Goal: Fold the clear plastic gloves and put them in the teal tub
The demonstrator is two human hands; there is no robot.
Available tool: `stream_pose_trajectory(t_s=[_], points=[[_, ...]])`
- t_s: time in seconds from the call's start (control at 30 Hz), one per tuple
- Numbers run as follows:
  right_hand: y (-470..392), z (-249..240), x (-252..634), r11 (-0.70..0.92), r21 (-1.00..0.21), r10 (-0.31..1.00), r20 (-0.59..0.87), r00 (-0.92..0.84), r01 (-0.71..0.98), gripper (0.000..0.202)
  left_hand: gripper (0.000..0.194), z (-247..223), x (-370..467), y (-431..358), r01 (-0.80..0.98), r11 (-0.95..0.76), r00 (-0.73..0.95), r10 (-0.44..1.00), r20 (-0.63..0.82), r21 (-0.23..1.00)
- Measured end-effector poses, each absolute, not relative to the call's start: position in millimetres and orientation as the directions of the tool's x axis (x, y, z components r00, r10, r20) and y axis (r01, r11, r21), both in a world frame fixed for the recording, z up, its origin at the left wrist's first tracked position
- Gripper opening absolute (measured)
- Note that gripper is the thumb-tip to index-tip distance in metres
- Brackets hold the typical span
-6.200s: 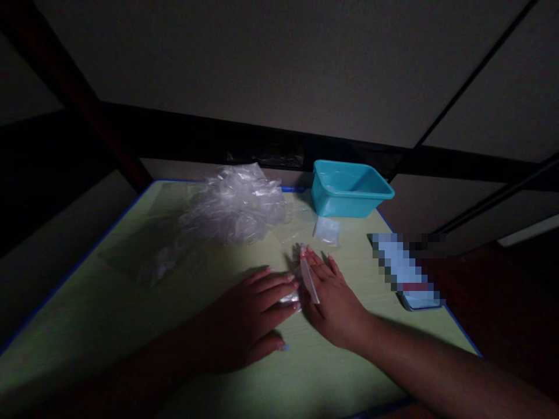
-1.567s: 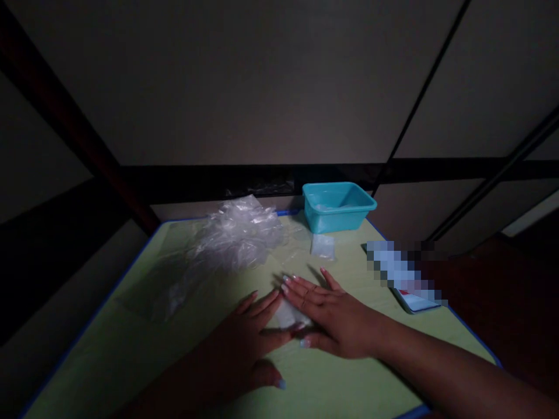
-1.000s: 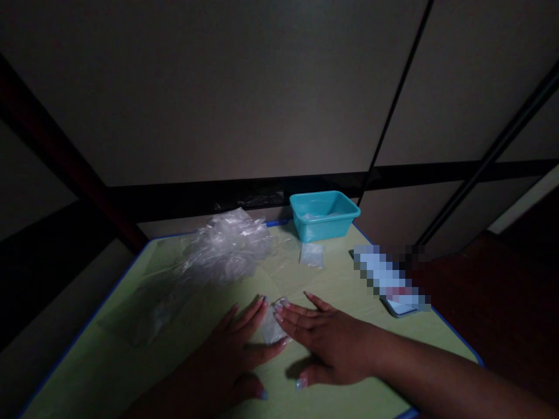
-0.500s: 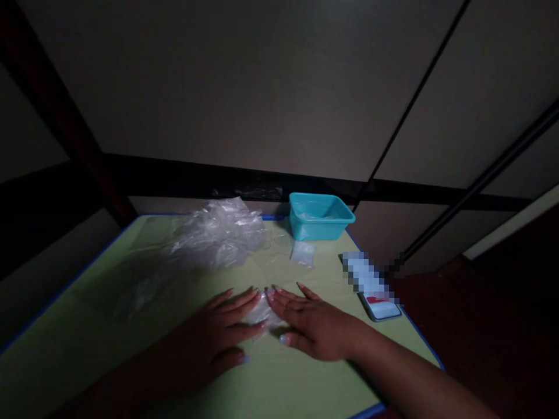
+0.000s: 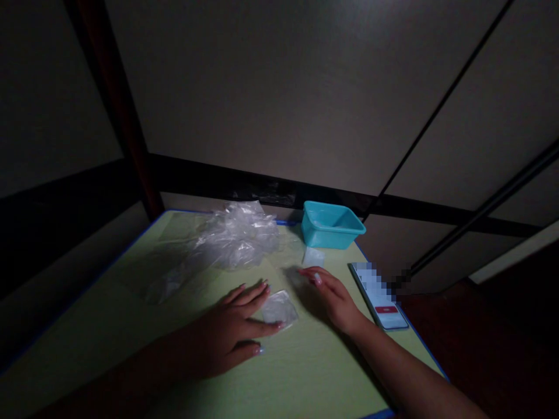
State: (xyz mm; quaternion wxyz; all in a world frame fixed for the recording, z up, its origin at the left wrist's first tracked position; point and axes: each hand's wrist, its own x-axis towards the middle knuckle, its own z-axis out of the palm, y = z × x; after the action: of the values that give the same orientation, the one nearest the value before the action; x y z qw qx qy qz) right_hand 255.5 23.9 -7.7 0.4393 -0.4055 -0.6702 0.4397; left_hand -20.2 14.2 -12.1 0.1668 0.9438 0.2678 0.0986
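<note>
A small folded square of clear plastic [image 5: 279,308] lies flat on the pale green tabletop [image 5: 305,366]. My left hand [image 5: 238,326] rests palm down beside it with fingers spread, one fingertip on its lower edge. Raised a little above the table to the right is my right hand [image 5: 334,294], its fingers stretched forward and the thumb on top; I see nothing held in it. Just beyond those fingers lies another folded whitish plastic piece [image 5: 313,256]. A loose heap of clear plastic bags [image 5: 238,235] spreads over the far left part of the table.
Near the far right corner stands a turquoise plastic basket [image 5: 334,237] with something dim inside. A phone [image 5: 388,317] lies along the right edge, its screen partly blurred. Large dark panels [image 5: 262,105] rise behind the table, which has a blue rim [image 5: 287,222].
My right hand has lifted off the folded plastic and moved right and forward. My left hand stays beside the plastic, which is now more exposed. The whole view has shifted slightly.
</note>
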Motion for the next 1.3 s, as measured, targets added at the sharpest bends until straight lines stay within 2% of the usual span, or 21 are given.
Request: stream_pose_trajectory(t_s=[0.07,0.17,0.27,0.43,0.67,1.0,1.3], points=[[28,-5,259,0.109,-0.991,0.978,0.121,-0.168,-0.078,0.034,0.051,-13,-20,17,0.486,-0.797,0.820,0.558,0.128,0.359],[32,3,266,-0.146,-0.919,0.974,-0.070,-0.213,-0.366,0.025,0.050,-14,-19,19,0.472,-0.813,0.827,0.542,0.148,0.341],[34,8,274,-0.293,-0.825,0.943,-0.165,-0.290,-0.483,0.022,0.052,-12,-17,18,0.430,-0.837,0.865,0.489,0.111,0.338],[33,9,273,-0.378,-0.791,0.911,-0.223,-0.348,-0.482,0.028,0.056,-9,-15,12,0.388,-0.836,0.883,0.458,0.104,0.388],[28,4,261,-0.427,-0.780,0.890,-0.274,-0.364,-0.457,0.022,0.052,-11,-12,11,0.382,-0.843,0.894,0.441,0.081,0.379],[20,11,250,-0.449,-0.819,0.886,-0.355,-0.298,-0.357,0.019,0.052,-16,-10,16,0.408,-0.870,0.910,0.412,-0.048,0.277],[13,17,252,-0.490,-0.827,0.861,-0.410,-0.301,-0.274,0.022,0.054,-19,-8,17,0.425,-0.879,0.903,0.428,-0.036,0.214]])
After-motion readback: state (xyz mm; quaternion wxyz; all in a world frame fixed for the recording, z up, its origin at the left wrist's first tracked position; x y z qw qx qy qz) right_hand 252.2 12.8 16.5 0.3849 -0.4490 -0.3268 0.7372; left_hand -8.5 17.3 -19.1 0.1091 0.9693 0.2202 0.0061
